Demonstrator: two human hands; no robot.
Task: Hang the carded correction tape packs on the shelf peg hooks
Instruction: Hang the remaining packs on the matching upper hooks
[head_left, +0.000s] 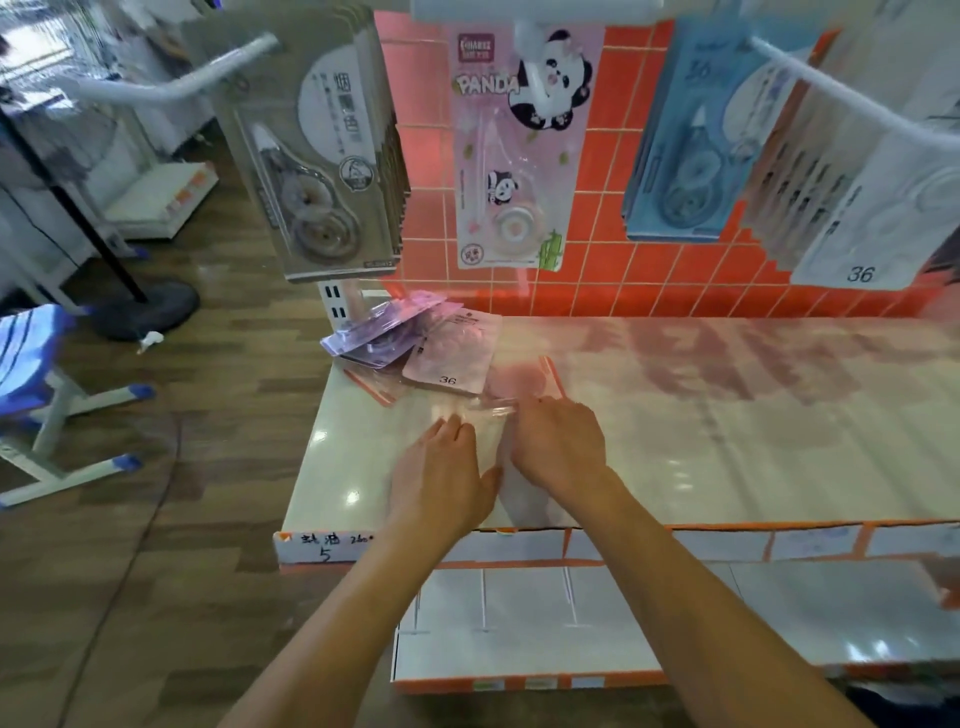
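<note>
Glossy shelf (727, 415); clear plastic bag (483, 415); wood-look floor (208, 415).

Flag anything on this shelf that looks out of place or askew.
A loose pile of carded packs lies fanned and overlapping at crooked angles at the back left corner of the shelf, not hung like the panda pack above.

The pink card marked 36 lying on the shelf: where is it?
In the head view the pink card lies flat on the white shelf, left of centre, beyond the left hand, beside the purple packs and below the panda pack.
</note>
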